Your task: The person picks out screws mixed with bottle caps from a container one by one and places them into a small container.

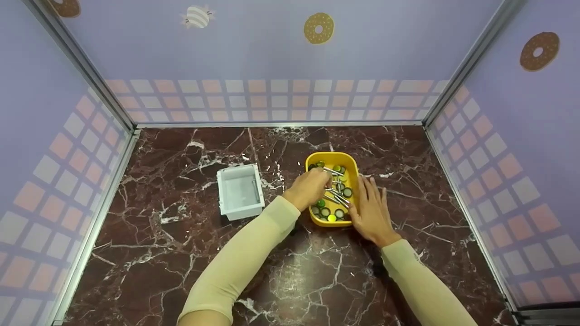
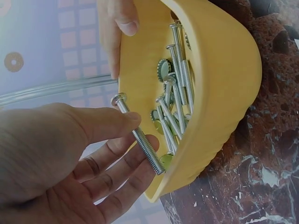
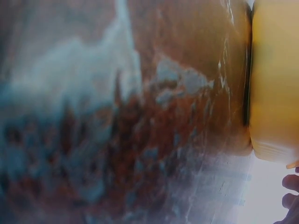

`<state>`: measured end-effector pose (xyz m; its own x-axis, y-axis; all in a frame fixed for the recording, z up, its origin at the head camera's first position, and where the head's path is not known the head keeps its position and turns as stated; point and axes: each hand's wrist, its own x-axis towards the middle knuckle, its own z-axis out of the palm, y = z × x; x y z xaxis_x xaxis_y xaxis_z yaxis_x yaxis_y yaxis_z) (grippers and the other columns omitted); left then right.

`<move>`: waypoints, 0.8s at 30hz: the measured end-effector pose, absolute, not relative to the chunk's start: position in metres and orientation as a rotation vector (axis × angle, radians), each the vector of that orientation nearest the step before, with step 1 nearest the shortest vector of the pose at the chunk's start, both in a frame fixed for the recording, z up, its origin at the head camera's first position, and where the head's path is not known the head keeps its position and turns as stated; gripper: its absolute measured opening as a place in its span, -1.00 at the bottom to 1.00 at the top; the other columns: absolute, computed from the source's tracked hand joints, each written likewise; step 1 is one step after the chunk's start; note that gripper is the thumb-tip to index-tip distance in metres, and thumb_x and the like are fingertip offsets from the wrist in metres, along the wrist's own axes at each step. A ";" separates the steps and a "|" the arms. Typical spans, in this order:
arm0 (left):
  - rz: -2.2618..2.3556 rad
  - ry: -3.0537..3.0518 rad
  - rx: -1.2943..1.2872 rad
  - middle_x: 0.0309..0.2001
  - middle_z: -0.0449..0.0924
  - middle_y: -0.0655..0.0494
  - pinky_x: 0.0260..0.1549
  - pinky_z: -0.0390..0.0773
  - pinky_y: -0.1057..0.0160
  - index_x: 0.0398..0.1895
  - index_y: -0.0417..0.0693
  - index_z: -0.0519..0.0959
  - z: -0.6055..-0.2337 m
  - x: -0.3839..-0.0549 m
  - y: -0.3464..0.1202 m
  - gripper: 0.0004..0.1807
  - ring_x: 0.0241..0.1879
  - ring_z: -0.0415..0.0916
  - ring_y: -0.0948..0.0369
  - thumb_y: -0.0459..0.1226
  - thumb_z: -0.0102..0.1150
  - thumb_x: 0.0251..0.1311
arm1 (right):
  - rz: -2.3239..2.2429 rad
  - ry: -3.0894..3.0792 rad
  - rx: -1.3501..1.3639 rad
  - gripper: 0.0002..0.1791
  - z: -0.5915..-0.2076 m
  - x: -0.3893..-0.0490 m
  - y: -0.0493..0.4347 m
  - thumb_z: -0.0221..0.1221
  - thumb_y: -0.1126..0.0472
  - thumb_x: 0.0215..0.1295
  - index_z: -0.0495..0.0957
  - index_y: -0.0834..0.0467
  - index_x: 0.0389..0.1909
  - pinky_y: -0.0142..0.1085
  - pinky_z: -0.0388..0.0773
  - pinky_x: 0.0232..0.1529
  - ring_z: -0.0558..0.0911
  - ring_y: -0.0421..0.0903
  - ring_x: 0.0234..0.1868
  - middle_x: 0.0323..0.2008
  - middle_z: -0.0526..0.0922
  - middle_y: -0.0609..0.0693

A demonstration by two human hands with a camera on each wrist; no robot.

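Observation:
My left hand (image 1: 310, 188) pinches a metal bolt (image 2: 140, 135) between thumb and fingers, over the yellow container (image 1: 333, 157). In the left wrist view the bolt slants, its round head up by the thumb and its threaded end by the rim. Inside the container lie several more bolts (image 2: 177, 65) and bottle caps (image 2: 163, 70), some green or yellow. My right hand (image 1: 374, 213) rests against the container's right side with fingers fairly straight and the thumb at the rim. Only a few of its fingertips (image 3: 290, 183) show at the right wrist view's edge.
To the left of the yellow container stands a white bin (image 1: 240, 214), with what looks like a bolt (image 1: 256, 190) along its right inner side. Both stand on a dark red marbled tabletop (image 1: 149, 271). Purple tiled-pattern panels (image 1: 272, 54) enclose the back and sides.

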<state>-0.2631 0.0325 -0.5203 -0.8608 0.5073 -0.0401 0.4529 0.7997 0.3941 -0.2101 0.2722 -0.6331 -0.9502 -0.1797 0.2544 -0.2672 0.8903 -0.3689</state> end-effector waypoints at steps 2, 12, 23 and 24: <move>0.583 2.837 0.759 0.16 0.84 -0.06 0.18 0.85 0.01 0.10 -0.09 0.84 -0.520 -0.263 0.030 -0.78 0.16 0.83 0.01 -0.46 0.32 0.57 | 0.600 -2.846 0.344 -0.05 -0.633 -0.210 0.272 0.16 0.04 0.67 0.05 0.28 0.90 0.58 -0.03 0.81 0.14 0.45 0.88 0.85 0.21 0.34; 0.665 2.848 0.771 0.11 0.82 -0.12 0.17 0.85 -0.04 0.11 -0.12 0.83 -0.516 -0.262 0.009 -0.76 0.12 0.82 -0.08 -0.47 0.35 0.52 | 0.626 -2.862 0.331 -0.05 -0.632 -0.210 0.271 0.13 0.01 0.70 0.00 0.27 0.91 0.52 -0.04 0.84 0.10 0.43 0.90 0.87 0.17 0.33; 0.800 2.848 0.721 0.08 0.82 -0.20 0.17 0.84 -0.05 0.10 -0.20 0.82 -0.515 -0.261 -0.027 -0.77 0.12 0.79 -0.12 -0.51 0.33 0.51 | 0.609 -2.891 0.325 -0.05 -0.632 -0.210 0.272 0.10 0.00 0.73 -0.06 0.22 0.93 0.50 -0.09 0.86 0.05 0.41 0.92 0.89 0.11 0.29; 0.808 2.847 0.709 0.08 0.81 -0.20 0.18 0.84 -0.05 0.10 -0.21 0.82 -0.515 -0.261 -0.030 -0.77 0.12 0.78 -0.12 -0.51 0.33 0.51 | 0.610 -2.891 0.325 -0.05 -0.632 -0.210 0.272 0.09 0.00 0.73 -0.06 0.22 0.93 0.50 -0.09 0.86 0.06 0.41 0.91 0.89 0.12 0.30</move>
<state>-0.2611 -0.0304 -0.5151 -0.8867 0.4612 0.0312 0.4089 0.7510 0.5185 -0.2102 0.2722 -0.6318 -0.9621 -0.1767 0.2079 -0.2456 0.8928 -0.3777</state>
